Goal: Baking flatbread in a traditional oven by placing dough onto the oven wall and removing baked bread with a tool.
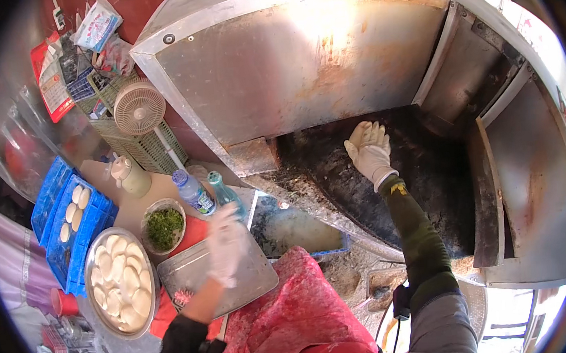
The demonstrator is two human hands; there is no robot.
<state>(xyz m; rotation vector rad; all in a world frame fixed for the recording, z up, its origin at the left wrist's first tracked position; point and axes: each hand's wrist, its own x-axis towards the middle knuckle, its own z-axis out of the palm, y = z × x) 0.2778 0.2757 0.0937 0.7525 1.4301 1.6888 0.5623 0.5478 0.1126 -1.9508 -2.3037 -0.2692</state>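
Note:
My right hand (pixel 371 153), in a pale glove, reaches over the dark, charred cooking surface (pixel 342 172) inside a metal-walled oven. Its thumb stands out to the left, the fingertips look tan, and no held thing shows. My left hand (pixel 226 244), in a whitish glove, is blurred above a rectangular metal tray (pixel 256 281). Its fingers overlap the lower part of a blue-green bottle (pixel 222 190) in the view; contact cannot be told. A small pink item (pixel 182 297) lies at the tray's left, by my wrist.
Left of the tray stand a steel bowl of pale dough pieces (pixel 121 286), a bowl of chopped greens (pixel 164 229) and a blue crate (pixel 81 215) with more dough. A labelled bottle (pixel 194 192), a pump bottle (pixel 130 177) and a fan (pixel 139 108) stand behind. The oven's metal wall (pixel 305 71) rises ahead.

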